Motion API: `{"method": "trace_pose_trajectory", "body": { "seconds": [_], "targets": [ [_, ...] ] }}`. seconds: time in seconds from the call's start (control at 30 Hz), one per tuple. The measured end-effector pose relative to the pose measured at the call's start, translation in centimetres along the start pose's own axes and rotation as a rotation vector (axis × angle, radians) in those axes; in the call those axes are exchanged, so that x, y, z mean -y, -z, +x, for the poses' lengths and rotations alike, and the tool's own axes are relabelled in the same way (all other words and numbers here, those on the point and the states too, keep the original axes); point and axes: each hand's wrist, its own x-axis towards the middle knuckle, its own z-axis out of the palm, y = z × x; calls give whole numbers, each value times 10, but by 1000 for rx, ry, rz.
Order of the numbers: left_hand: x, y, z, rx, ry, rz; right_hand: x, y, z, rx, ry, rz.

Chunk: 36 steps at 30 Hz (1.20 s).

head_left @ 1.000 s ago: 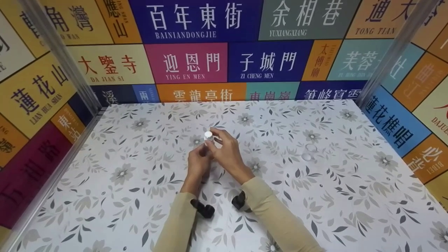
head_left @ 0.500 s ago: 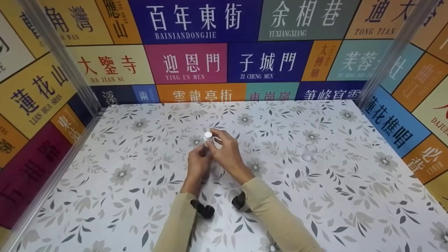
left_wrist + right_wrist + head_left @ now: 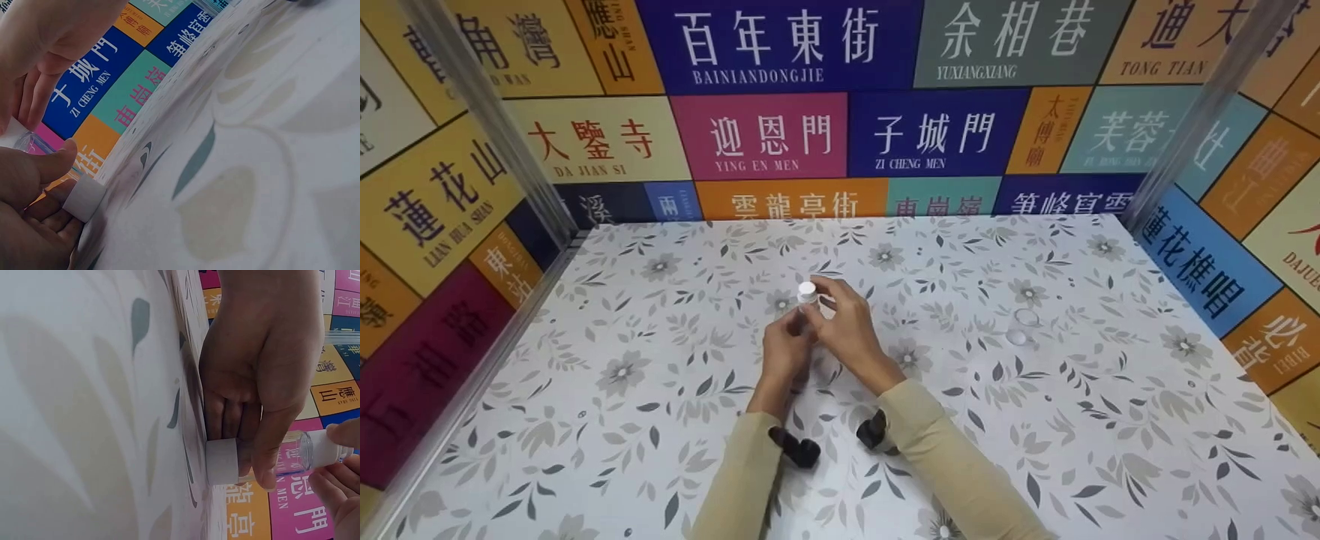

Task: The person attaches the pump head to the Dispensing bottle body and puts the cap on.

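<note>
So, a small clear cylindrical bottle [image 3: 291, 461] is upright low over the grey-flowered white tabletop [image 3: 720, 465], left hand [image 3: 785, 352] curled round its body, right hand [image 3: 849, 324] pinching near its white top cap [image 3: 807, 288]. Clear round container [image 3: 1021, 330] sits off right.

Grey florals on white tabletop [image 3: 585, 420]
Clear, white-ended bottle [image 3: 292, 453]; beige sleeves [image 3: 742, 480]; far wall [image 3: 757, 135] colour-blocked (pink and deep blue included).
</note>
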Motion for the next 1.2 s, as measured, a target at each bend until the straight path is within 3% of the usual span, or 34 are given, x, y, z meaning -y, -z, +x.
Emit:
{"method": "trace_pose_trajectory", "body": {
  "seconds": [0.1, 0.23, 0.4, 0.63, 0.97, 1.2],
  "targets": [
    [0, 0, 0, -1, 5, -3, 1, -1, 0, -10, 17, 7],
    [1, 1, -1, -30, -35, 5, 0, -3, -1, -10, 44, 10],
    [2, 1, 0, -50, -75, 15, 0, -3, -1, -7, 14, 29],
    [2, 1, 0, -29, -18, 0, 2, 0, 0, 18, -25, 20],
    [2, 3, -1, -28, -69, 22, 1, -2, 0, 3, 0, 36],
    [1, 2, -1, -13, -16, -14, 2, 0, 0, 4, 2, 11]
  ]
}}
